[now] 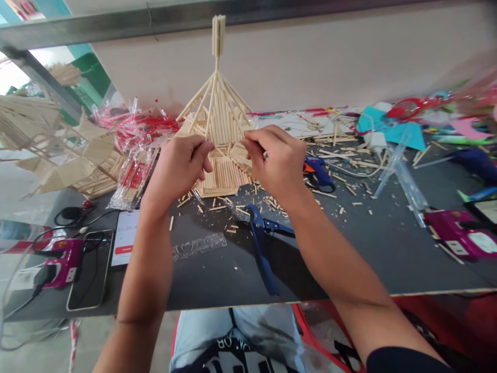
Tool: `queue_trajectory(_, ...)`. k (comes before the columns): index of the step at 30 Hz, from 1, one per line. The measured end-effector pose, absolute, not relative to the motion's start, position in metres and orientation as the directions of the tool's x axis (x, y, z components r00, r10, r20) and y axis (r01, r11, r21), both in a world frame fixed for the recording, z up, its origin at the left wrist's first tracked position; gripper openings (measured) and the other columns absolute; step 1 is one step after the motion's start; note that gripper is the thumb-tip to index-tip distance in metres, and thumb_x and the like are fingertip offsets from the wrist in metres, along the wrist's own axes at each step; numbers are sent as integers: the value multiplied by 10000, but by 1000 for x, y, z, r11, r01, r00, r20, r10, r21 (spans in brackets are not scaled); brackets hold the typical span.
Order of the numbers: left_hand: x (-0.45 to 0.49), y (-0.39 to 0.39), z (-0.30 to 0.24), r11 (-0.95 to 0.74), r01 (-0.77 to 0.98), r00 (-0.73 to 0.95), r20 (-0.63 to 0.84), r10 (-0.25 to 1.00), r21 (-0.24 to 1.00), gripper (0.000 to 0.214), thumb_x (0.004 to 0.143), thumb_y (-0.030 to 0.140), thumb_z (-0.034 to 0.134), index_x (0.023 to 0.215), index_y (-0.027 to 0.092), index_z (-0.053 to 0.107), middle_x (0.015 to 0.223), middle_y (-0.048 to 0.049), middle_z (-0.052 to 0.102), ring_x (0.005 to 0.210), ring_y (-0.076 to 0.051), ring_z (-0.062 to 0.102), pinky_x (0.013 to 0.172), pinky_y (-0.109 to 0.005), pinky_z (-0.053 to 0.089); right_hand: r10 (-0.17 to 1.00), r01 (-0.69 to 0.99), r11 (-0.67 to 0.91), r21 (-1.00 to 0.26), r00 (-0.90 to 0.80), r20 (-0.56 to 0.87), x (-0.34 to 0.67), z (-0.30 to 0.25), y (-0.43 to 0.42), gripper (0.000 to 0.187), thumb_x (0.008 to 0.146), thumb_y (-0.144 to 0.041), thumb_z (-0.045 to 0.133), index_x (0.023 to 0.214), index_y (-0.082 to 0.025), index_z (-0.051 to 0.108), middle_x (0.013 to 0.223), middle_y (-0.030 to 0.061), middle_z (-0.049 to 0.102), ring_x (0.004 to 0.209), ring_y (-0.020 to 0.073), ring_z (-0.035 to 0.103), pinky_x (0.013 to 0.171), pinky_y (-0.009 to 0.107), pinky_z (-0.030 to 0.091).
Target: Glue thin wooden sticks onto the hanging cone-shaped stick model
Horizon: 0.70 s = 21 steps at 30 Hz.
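A pagoda-like model (219, 111) built of pale wooden sticks stands upright on the table, its pointed roof topped by a short bundle of sticks. My left hand (180, 166) is closed in a pinch at the left lower side of the roof. On the opposite side, my right hand (277, 158) pinches close to the lower ends of the roof sticks. Whatever lies between the fingertips of either hand is too small or hidden to name. Below the hands, the model's stick base (221, 176) shows.
Blue-handled cutters (262, 248) and a clear plastic ruler (200, 246) lie in front. A blue glue gun (320, 173) rests behind my right forearm, among stick offcuts. Phones (91, 269), a purple power strip (64, 261) and another stick model (77, 150) are at left.
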<state>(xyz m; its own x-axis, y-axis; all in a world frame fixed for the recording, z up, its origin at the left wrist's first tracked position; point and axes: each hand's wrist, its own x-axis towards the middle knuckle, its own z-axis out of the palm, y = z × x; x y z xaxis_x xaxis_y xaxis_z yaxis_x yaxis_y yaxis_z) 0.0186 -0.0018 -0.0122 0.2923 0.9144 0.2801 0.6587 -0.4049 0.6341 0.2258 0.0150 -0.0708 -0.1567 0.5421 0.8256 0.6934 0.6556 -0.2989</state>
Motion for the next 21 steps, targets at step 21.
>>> queue_trajectory(21,13,0,-14,-423,609,338,262,904,671,275,970,258,501,739,170,622,676,-11,733,498,-68,623,586,-228,482,931,130,366,-922,-66,360,226,-61,15,205,831,-379,777,904,-202,705,620,-26,624,503,89,552,496,258,499)
